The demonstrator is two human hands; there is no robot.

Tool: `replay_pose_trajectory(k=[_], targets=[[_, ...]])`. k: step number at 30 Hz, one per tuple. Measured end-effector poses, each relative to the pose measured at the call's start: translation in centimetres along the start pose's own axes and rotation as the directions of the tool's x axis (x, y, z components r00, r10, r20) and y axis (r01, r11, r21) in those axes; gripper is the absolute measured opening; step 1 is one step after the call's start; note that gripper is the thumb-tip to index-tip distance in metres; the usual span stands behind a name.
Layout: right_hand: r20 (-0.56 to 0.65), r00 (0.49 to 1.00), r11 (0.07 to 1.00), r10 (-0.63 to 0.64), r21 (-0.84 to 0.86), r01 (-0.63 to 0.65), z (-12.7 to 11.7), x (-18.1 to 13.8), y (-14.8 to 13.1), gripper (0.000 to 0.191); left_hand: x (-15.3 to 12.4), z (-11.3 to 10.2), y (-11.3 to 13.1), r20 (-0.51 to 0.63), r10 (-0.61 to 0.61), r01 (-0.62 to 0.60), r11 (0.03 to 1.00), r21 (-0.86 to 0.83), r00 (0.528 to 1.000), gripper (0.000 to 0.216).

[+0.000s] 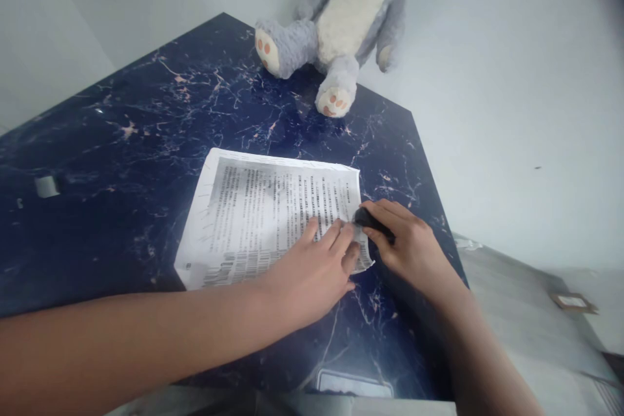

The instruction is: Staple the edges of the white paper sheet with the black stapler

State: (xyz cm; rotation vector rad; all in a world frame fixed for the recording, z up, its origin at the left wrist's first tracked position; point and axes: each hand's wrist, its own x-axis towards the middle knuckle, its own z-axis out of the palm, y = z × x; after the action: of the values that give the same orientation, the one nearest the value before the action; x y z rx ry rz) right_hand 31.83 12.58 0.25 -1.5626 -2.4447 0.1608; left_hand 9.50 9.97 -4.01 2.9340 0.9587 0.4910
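A stack of printed paper sheets (263, 201) lies turned sideways on the dark blue marbled table (146, 143), its lower right corner slightly curled up. My left hand (316, 266) rests on the right part of the sheets with fingers spread, pressing them down. In my right hand (404, 234) is a small black stapler (373, 221), mostly covered by my fingers. Its front end meets the right edge of the paper, close to my left fingertips. Whether its jaws are closed on the sheets is hidden.
A grey plush toy (351, 19) sits at the table's far corner against the wall. To the left lies a small white object (47, 186). A phone-like flat thing (353, 383) is at the near edge. On the floor at right is a brown item (574, 302).
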Motion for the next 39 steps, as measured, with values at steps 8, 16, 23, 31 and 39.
replay_pose_trajectory(k=[8,16,23,31,39], targets=[[0.06,0.998,0.993,-0.009,-0.115,0.016,-0.5,0.4,-0.9,0.027,0.0,0.1,-0.2,0.002,0.004,-0.004,0.999,-0.042,1.0,0.053],[-0.164,0.978,0.992,0.126,0.004,-0.127,-2.4,-0.4,4.7,0.032,0.1,-0.5,-0.6,0.081,0.02,-0.016,0.999,-0.048,0.997,0.053],[-0.031,0.994,0.991,0.106,0.091,-0.103,-2.3,-0.5,9.0,0.047,0.5,-1.1,-1.6,0.148,0.103,-0.089,0.991,-0.099,0.984,0.052],[-0.472,0.847,0.925,0.245,0.377,-0.057,-0.3,0.8,4.1,0.045,0.9,-2.1,-1.2,0.083,0.249,-0.226,0.949,-0.22,0.965,0.045],[-0.321,0.944,0.842,0.08,0.529,0.108,2.4,2.8,1.6,0.047,2.0,-3.2,-2.8,-0.325,-0.355,0.131,0.826,-0.548,0.877,0.022]])
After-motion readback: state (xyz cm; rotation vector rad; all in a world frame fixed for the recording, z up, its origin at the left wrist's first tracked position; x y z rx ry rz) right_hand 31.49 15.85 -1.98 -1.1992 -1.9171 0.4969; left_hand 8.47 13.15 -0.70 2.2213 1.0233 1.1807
